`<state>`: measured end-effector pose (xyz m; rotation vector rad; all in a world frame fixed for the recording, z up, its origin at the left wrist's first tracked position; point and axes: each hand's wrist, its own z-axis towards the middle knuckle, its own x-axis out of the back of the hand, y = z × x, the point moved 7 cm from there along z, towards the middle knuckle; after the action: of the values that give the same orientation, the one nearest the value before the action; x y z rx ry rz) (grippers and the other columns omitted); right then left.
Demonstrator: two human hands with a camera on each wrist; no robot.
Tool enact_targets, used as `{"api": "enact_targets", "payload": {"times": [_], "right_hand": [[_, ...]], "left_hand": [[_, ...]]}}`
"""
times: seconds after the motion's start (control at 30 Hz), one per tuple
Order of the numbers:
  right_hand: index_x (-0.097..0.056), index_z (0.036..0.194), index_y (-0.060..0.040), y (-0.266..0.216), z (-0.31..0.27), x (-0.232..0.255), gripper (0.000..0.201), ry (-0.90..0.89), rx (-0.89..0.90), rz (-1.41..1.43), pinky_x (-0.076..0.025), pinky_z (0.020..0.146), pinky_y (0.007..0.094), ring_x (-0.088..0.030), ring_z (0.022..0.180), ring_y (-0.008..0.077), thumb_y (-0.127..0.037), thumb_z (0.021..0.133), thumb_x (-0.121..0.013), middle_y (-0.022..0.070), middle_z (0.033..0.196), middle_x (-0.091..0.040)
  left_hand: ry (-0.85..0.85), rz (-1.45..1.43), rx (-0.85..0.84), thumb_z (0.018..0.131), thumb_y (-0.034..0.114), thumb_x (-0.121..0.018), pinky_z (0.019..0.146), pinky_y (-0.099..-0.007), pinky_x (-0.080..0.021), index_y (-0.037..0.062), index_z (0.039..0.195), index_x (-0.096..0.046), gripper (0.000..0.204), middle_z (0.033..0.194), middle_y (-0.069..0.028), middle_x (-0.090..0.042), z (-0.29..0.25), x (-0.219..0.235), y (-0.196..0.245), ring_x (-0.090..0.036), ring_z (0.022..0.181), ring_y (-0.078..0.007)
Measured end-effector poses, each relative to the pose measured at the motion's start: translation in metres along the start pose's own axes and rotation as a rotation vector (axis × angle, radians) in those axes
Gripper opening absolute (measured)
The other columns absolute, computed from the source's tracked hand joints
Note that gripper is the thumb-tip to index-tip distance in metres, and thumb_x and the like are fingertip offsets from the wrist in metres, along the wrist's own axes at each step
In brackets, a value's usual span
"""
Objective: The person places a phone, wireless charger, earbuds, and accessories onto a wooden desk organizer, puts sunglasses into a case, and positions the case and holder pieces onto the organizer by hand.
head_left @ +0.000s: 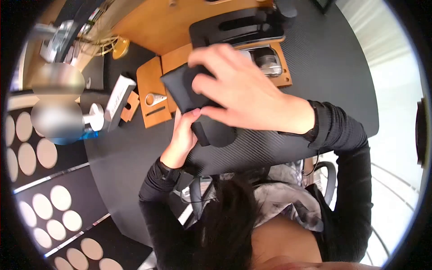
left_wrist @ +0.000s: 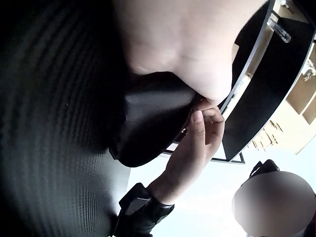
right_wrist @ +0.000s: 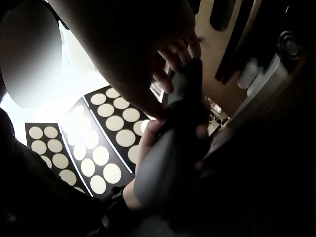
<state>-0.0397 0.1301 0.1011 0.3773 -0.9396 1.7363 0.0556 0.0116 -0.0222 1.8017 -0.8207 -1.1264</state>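
Note:
Between my hands is a soft black leather-look case [head_left: 178, 85], with a rounded lower end [head_left: 220, 135] and a short dark tab [head_left: 200, 134] hanging near it. My left hand [head_left: 182, 135] grips the case along its left side, thumb uppermost. Over its upper part bends my right hand [head_left: 245, 90], blurred, with its thumb close to the left thumb. In the left wrist view, the right hand [left_wrist: 195, 136] pinches at the edge of the case [left_wrist: 153, 113]. The right wrist view shows the right fingers [right_wrist: 180, 52] around the top end of the dark case [right_wrist: 165, 158]. The inside of the case is hidden.
Beyond the hands, a wooden organizer [head_left: 148, 117] holds a roll-like ring [head_left: 155, 99] and a black tray [head_left: 238, 31]. A white box [head_left: 120, 96] leans at the left. Panels with round pale discs [head_left: 42, 206] stand beyond the black desk [head_left: 333, 67].

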Motion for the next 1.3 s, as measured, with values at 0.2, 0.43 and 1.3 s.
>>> {"api": "enact_targets", "payload": {"times": [0.2, 0.43, 1.3], "right_hand": [[-0.049, 0.081, -0.0039, 0.006, 0.010, 0.006, 0.024, -0.175, -0.060, 0.407, -0.046, 0.078, 0.0380, -0.057, 0.092, 0.0308, -0.003, 0.072, -0.071, 0.0111, 0.103, -0.052], [-0.059, 0.074, -0.0044, -0.020, 0.070, 0.055, 0.014, 0.228, 0.149, 0.261, -0.045, 0.070, 0.0244, -0.059, 0.086, 0.0128, 0.001, 0.077, -0.072, 0.0067, 0.103, -0.064], [-0.062, 0.094, -0.0068, 0.000, 0.074, -0.016, 0.018, 0.198, 0.230, -0.198, -0.051, 0.071, 0.0323, -0.056, 0.088, 0.0225, -0.008, 0.078, -0.055, 0.0052, 0.092, -0.055]], "left_hand": [[-0.484, -0.187, 0.176, 0.084, 0.014, -0.056, 0.103, -0.0372, -0.042, -0.0004, 0.144, -0.027, 0.068, 0.135, -0.0169, -0.049, -0.015, -0.033, 0.012, -0.051, 0.123, -0.0256], [-0.258, 0.497, -0.382, 0.081, 0.045, -0.064, 0.113, -0.0347, -0.023, -0.0018, 0.149, -0.021, 0.092, 0.144, -0.0168, -0.041, -0.024, 0.000, 0.143, -0.034, 0.138, -0.0263], [0.823, 1.605, -0.326, 0.077, 0.060, -0.070, 0.092, -0.0383, -0.046, 0.0003, 0.125, -0.058, 0.078, 0.110, -0.0189, -0.065, -0.012, 0.278, 0.174, -0.061, 0.105, -0.0296]]}}
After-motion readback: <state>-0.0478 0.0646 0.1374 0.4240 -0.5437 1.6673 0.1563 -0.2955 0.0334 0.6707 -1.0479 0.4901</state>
